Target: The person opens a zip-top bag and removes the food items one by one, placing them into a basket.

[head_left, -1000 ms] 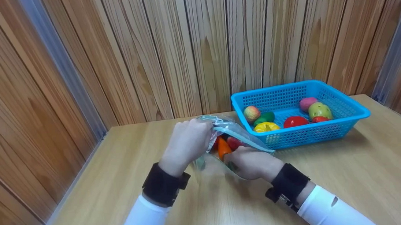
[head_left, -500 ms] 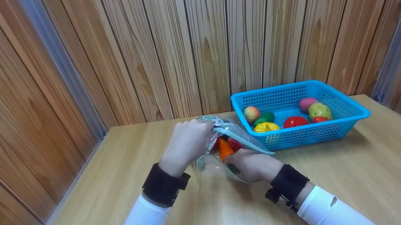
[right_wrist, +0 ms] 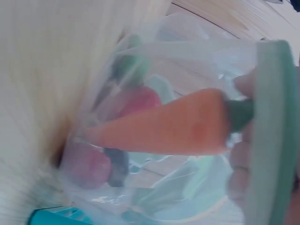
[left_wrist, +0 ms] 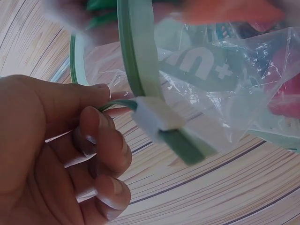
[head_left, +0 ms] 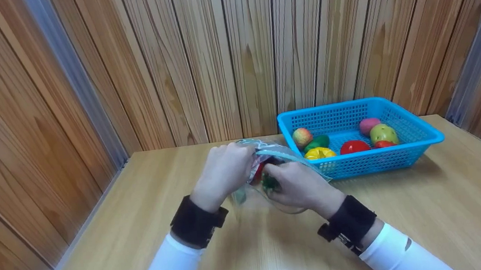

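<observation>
My left hand [head_left: 228, 165] pinches the rim of a clear zip bag [left_wrist: 239, 101] near its white slider [left_wrist: 157, 117], keeping the mouth spread. Inside that mouth, my right hand [head_left: 300, 186] grips an orange carrot [right_wrist: 168, 124] by its green top [right_wrist: 240, 115]. The top also shows in the head view as a green tuft [head_left: 270, 183]. In the right wrist view the carrot's tip points toward the bag's bottom. Around it in the bag lie a red round piece [right_wrist: 145, 101], a pinkish-red one [right_wrist: 86, 166] and something green [right_wrist: 133, 68], blurred through the plastic.
A blue perforated basket [head_left: 417, 142] stands right behind the bag. It holds several play fruits and vegetables, among them a yellow piece [head_left: 320, 153], a red one [head_left: 355, 146] and a green pear-like one [head_left: 384, 133]. A wood-panelled wall [head_left: 250, 54] rises behind the table [head_left: 161, 182].
My right hand has risen slightly in the bag's mouth and turned, bringing the carrot's green top into sight; its orange body is now covered in the head view. The left hand stays put.
</observation>
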The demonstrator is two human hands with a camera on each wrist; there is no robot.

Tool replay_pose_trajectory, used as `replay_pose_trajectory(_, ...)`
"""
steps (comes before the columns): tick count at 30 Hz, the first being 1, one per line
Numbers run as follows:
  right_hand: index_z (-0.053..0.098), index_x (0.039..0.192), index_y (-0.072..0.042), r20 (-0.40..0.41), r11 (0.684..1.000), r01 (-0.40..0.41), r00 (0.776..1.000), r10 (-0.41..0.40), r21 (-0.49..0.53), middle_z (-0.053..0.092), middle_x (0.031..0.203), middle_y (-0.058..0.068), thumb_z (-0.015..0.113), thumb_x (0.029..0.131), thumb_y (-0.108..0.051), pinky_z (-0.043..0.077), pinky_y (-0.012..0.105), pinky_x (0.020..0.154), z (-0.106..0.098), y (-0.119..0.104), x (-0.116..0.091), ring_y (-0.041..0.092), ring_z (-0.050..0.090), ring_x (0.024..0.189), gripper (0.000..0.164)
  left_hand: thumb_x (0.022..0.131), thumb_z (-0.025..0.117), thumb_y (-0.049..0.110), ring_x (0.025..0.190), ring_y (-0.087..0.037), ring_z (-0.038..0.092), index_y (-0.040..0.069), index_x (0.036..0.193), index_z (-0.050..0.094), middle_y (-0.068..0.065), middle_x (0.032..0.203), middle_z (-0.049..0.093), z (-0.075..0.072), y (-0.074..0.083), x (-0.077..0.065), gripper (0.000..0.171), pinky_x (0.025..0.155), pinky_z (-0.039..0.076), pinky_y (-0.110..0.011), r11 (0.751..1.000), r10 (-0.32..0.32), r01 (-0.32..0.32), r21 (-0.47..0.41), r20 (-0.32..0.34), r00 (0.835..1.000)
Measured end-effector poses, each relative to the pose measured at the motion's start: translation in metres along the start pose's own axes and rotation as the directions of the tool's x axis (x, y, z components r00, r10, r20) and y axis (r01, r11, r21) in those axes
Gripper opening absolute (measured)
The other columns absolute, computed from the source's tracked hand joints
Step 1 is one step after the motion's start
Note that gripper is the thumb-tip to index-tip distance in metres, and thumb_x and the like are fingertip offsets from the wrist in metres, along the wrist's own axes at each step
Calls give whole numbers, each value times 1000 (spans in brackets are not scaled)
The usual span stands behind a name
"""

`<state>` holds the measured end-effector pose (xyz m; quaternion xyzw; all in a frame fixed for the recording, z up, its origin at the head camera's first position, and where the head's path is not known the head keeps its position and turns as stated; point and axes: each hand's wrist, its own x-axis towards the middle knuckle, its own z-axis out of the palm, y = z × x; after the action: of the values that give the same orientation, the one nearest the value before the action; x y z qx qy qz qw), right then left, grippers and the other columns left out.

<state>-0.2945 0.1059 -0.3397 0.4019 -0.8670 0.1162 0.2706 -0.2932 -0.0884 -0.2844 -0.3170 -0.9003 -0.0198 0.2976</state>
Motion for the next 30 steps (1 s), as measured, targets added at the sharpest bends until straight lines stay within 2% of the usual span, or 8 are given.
replay_pose_trajectory(4,61,93,-8,-146,989,115,981,-128,-95,68,73,1,82,80,-26,57,23,66,-5,-5,2,13,63,59,31,100,58,17,49,-11,38,9,95,71,2,62,47,0,0,0,16,45,27,-23,1000,0,0,-3,2,1000)
replay_pose_trajectory(10,59,85,-7,-305,958,214,915,-265,-190,65,65,1,85,75,-33,50,17,54,-12,-8,4,12,58,50,39,99,59,16,49,-11,38,9,97,71,2,63,49,-1,1,0,14,45,28,-22,1000,-10,11,-12,24,1000)
replay_pose_trajectory(11,58,83,-6,-331,954,225,901,-282,-199,63,64,2,85,75,-33,48,16,53,-14,-7,4,12,57,48,39,99,59,16,49,-11,39,10,97,71,2,63,50,-1,1,0,13,45,29,-22,1000,-12,12,-15,24,1000)
replay_pose_trajectory(15,55,77,-5,-441,940,246,835,-330,-236,57,59,2,73,88,-38,41,15,46,-18,-3,4,12,50,44,39,98,61,17,50,-11,40,11,96,71,1,64,55,0,1,1,13,45,32,-23,1000,-14,14,-21,6,1000)
replay_pose_trajectory(19,54,75,-3,-566,947,229,761,-317,-223,56,57,4,59,97,-46,41,20,43,-23,-2,4,14,50,42,47,97,62,17,54,-13,45,11,95,72,-1,70,63,1,1,1,12,46,37,-26,1000,-13,13,-5,-4,1000)
replay_pose_trajectory(25,58,77,-3,-709,957,230,644,-286,-176,60,60,6,59,96,-49,44,26,43,-30,-3,5,18,53,44,51,98,63,19,56,-16,49,10,105,73,-3,77,67,1,-1,1,15,49,37,-24,999,-28,30,-31,52,998)
replay_pose_trajectory(28,59,78,-2,-750,956,243,600,-279,-162,61,62,7,61,96,-48,46,29,44,-32,-3,5,20,55,46,49,97,63,18,56,-16,49,9,103,73,-3,74,64,5,-5,2,14,50,36,-24,998,-46,50,-38,82,996)
replay_pose_trajectory(30,60,79,-1,-766,957,246,581,-275,-156,62,63,7,62,95,-47,47,30,45,-33,-3,4,20,56,47,49,96,63,15,57,-16,50,9,101,74,-3,73,63,9,-9,3,13,51,38,-24,997,-63,66,-33,100,993)
